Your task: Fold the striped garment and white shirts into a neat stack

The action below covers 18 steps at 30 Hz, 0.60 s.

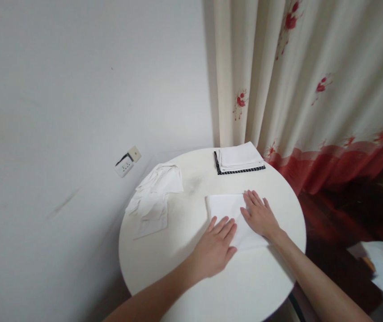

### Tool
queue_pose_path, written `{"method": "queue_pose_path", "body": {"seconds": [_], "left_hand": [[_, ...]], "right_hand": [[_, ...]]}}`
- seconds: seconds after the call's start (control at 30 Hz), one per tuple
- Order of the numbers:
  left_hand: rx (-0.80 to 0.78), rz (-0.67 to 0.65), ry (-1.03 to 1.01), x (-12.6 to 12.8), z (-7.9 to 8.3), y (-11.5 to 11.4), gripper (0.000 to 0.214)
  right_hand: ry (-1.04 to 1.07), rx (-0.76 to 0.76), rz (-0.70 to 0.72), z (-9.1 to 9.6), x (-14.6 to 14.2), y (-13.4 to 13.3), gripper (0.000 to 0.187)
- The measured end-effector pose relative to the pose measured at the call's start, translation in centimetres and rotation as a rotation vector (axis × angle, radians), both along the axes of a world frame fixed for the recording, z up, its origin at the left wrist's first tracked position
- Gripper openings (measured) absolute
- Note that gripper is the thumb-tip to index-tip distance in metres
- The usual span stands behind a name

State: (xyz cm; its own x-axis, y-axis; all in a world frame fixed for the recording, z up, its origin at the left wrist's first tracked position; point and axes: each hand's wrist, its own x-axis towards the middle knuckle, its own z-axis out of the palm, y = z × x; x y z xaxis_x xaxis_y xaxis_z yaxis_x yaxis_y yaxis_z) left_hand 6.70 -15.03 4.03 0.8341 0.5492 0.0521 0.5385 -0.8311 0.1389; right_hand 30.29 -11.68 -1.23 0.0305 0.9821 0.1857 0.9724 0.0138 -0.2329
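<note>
A folded white cloth (233, 206) lies flat on the round white table (191, 286) in front of me. My left hand (214, 248) rests palm down at the cloth's left and near side, fingers spread over its edge. On the cloth's right part, my right hand (260, 215) lies flat with its fingers stretched toward the far edge. Neither hand grips anything. The hands cover parts of the cloth's left and right sides.
Toward the back right sits a stack of folded white cloths (240, 156) on a black patterned piece (241, 171). Crumpled white cloths (154, 192) lie at the left edge by the wall. A flowered curtain (312, 103) hangs behind; a wall socket (124, 166) is at left.
</note>
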Motion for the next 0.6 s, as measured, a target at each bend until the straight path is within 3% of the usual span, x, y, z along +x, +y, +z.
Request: {"method": "queue_pose_path", "body": {"seconds": [0.13, 0.27, 0.33, 0.43, 0.53, 0.6], "left_hand": [[-0.019, -0.013, -0.011, -1.0, -0.5, -4.0, 0.072], [-0.083, -0.016, -0.065, -1.3, 1.5, -5.4, 0.067], [-0.066, 0.051, -0.124, -0.4, 2.8, -3.9, 0.058], [0.009, 0.156, -0.177, 1.9, 3.1, 0.5, 0.05], [0.075, 0.182, -0.091, 4.0, 1.0, 4.6, 0.05], [0.107, 0.178, -0.023, 4.6, -0.8, 6.0, 0.05]], "right_hand": [[0.125, 0.041, -0.005, -0.1, 0.6, 0.5, 0.058], [0.401, 0.224, -0.22, 0.3, 2.3, 0.7, 0.056], [0.436, 0.3, -0.264, 0.9, 2.3, 0.1, 0.055], [0.346, 0.256, -0.127, 1.7, 0.0, -1.4, 0.054], [0.217, 0.074, 0.076, 2.0, -3.0, -2.7, 0.058], [0.145, -0.031, 0.165, 1.8, -3.6, -2.7, 0.058]]}}
